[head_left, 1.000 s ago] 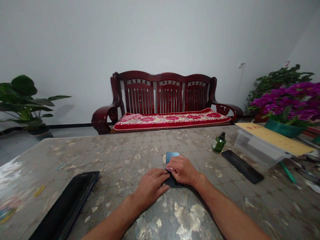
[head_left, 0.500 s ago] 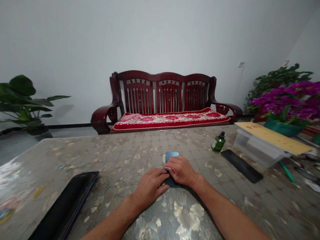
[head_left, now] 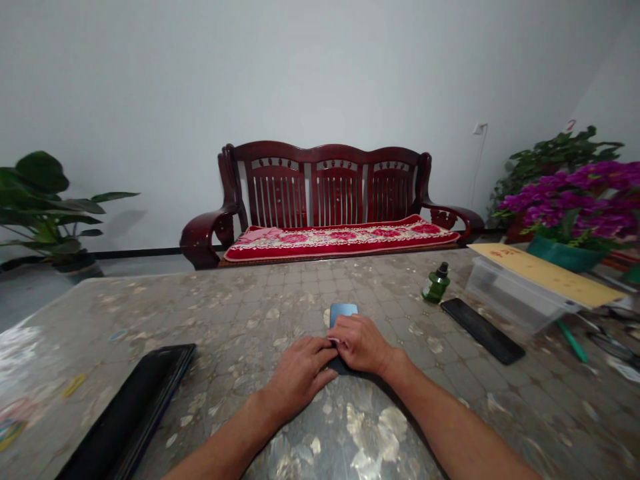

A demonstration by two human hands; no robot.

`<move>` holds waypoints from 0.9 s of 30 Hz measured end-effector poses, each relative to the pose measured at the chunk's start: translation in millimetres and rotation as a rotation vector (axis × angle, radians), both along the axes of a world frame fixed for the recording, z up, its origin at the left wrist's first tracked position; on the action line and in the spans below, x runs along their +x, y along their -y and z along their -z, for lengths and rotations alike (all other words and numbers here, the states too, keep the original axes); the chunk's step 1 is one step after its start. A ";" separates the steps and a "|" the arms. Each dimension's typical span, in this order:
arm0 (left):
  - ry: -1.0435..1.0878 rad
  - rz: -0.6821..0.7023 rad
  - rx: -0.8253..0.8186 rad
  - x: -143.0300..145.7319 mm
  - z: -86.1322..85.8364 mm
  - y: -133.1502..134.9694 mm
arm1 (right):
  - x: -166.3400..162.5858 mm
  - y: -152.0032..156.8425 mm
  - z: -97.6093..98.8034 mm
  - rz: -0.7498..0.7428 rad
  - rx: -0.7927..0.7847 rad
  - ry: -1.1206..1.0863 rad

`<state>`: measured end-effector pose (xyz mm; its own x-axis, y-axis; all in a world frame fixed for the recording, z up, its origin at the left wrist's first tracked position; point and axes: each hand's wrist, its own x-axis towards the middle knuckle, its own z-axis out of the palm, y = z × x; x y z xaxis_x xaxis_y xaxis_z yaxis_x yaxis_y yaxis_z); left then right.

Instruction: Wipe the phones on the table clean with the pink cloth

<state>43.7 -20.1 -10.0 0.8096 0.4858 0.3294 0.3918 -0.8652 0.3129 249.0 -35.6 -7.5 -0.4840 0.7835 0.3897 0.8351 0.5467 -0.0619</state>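
Observation:
A dark blue phone (head_left: 343, 311) lies flat on the patterned table (head_left: 240, 320) in front of me. My right hand (head_left: 361, 343) rests on its near half with fingers curled, pressing a small pink thing against the glass. My left hand (head_left: 299, 372) lies beside it, its fingers flat on the phone's left edge. Only the far end of the phone shows past my hands.
A black tablet (head_left: 131, 410) lies at the near left. A second black phone (head_left: 483, 321), a small green bottle (head_left: 437, 283) and a clear plastic box (head_left: 515, 295) under a yellow envelope sit at the right. Purple flowers (head_left: 575, 200) stand far right; a wooden bench (head_left: 330, 203) is behind.
My hands have stayed on the phone with almost no movement. The view has shifted slightly.

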 end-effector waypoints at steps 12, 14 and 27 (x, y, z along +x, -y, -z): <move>0.004 -0.035 0.006 -1.7 3.2 -6.1 | 3.6 -4.4 -0.1 0.130 0.051 -0.030; 0.010 -0.038 0.000 -1.4 3.4 -5.2 | 1.3 -3.1 1.7 0.047 0.023 -0.019; 0.029 -0.226 0.015 -2.1 -0.2 -12.6 | 5.6 -6.2 -2.1 0.223 0.049 -0.038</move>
